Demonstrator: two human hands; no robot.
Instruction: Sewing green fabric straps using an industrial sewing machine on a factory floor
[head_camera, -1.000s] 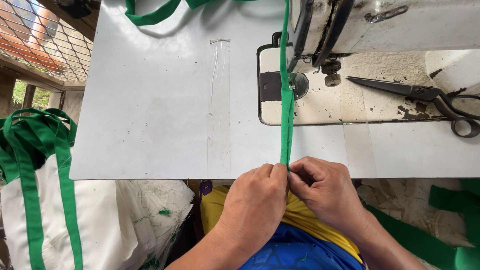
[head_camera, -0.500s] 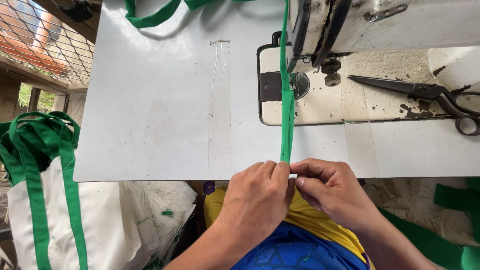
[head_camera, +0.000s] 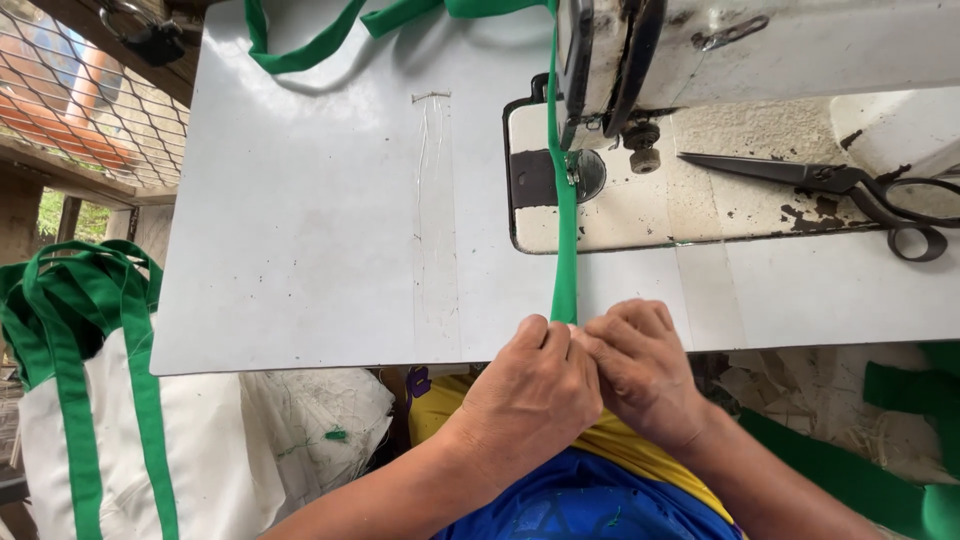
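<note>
Green strap runs in a straight line from under the sewing machine down to the near edge of the desk, where I pinch its end. My left hand and my right hand press together at that edge, fingers curled tight on the strap, knuckles touching. Black scissors lie on the machine's bed, right of the strap and well apart from my hands. White bags with green handles hang left of the desk, below its edge.
</note>
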